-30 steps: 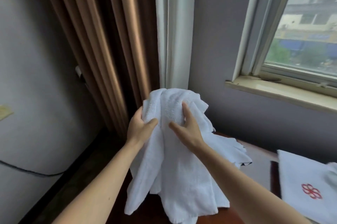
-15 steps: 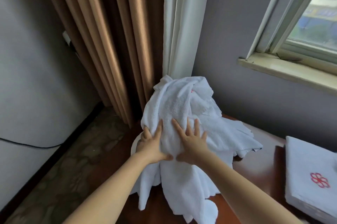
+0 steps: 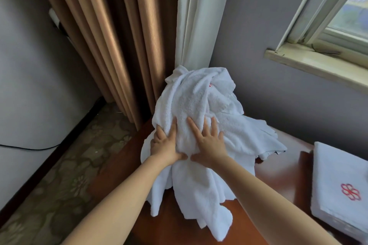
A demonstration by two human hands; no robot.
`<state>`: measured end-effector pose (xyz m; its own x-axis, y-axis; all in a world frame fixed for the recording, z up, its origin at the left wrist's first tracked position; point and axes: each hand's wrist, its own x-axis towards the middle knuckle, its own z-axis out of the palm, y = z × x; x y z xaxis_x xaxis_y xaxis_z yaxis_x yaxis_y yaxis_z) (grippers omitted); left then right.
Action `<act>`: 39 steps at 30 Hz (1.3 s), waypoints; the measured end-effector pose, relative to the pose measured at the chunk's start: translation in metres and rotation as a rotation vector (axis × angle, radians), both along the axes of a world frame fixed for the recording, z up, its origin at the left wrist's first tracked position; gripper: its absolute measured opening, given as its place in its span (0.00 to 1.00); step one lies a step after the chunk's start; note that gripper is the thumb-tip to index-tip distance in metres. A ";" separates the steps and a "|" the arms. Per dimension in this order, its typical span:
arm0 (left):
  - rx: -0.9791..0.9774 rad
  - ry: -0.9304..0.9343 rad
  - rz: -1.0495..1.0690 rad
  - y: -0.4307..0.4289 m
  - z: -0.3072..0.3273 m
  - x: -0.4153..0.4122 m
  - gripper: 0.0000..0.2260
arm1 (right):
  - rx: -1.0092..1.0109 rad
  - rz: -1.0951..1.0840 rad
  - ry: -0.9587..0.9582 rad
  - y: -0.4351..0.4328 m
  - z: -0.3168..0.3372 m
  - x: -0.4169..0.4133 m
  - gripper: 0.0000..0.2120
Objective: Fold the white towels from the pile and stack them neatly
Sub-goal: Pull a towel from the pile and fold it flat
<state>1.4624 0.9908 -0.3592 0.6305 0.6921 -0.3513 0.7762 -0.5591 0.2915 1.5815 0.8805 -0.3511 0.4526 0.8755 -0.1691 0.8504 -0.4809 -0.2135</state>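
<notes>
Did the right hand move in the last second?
Yes: the right hand, flat on the towel pile, has dropped further below the window sill, towards the table.

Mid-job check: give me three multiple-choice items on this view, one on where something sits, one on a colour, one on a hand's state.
1. Where does the folded towel lie?
A. on the windowsill
B. on the table, right of the pile of white towels
C. on the floor

2. What colour is its flower emblem?
A. blue
B. green
C. red

3. How is the right hand?
A. flat on the pile, fingers spread
B. in a fist above it
C. gripping the curtain

Answers:
1 B: it rests on the dark wood at the right edge of the view.
2 C: the stitched flower is red.
3 A: straight, spread fingers press the cloth.
</notes>
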 end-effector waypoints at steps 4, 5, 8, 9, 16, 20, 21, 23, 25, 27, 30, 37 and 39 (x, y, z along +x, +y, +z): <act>-0.014 -0.006 0.007 0.004 0.003 0.002 0.61 | -0.020 0.001 -0.025 0.004 0.004 0.000 0.63; -0.011 -0.010 0.012 0.002 0.004 0.000 0.61 | -0.026 0.004 -0.027 0.003 0.005 -0.001 0.63; 0.017 -0.040 0.030 -0.008 0.008 -0.005 0.59 | -0.023 0.019 -0.026 -0.005 0.010 -0.004 0.61; 0.024 -0.049 0.034 -0.012 0.009 -0.007 0.58 | -0.010 0.028 -0.022 -0.010 0.012 -0.004 0.60; 0.043 -0.141 0.029 -0.054 0.025 -0.019 0.47 | 0.067 0.121 0.079 -0.068 0.022 0.002 0.41; 0.132 -0.146 -0.104 -0.093 0.035 -0.010 0.46 | 0.055 0.038 0.058 -0.107 0.024 0.001 0.37; 0.157 -0.138 -0.140 -0.104 0.038 -0.006 0.46 | 0.041 0.021 0.032 -0.118 0.024 0.002 0.37; 0.190 -0.111 -0.196 -0.126 0.042 0.003 0.46 | 0.010 -0.019 -0.032 -0.142 0.024 0.007 0.38; 0.199 -0.081 -0.244 -0.150 0.044 0.014 0.46 | 0.004 -0.075 -0.072 -0.170 0.025 0.014 0.38; 0.192 -0.063 -0.291 -0.175 0.046 0.025 0.46 | 0.016 -0.125 -0.098 -0.199 0.027 0.020 0.37; 0.166 -0.041 -0.359 -0.215 0.048 0.045 0.45 | 0.015 -0.211 -0.107 -0.246 0.031 0.032 0.38; 0.166 -0.100 -0.522 -0.324 0.048 0.104 0.45 | -0.009 -0.400 -0.111 -0.375 0.038 0.065 0.36; 0.152 -0.099 -0.573 -0.355 0.047 0.120 0.45 | 0.005 -0.439 -0.115 -0.408 0.039 0.073 0.36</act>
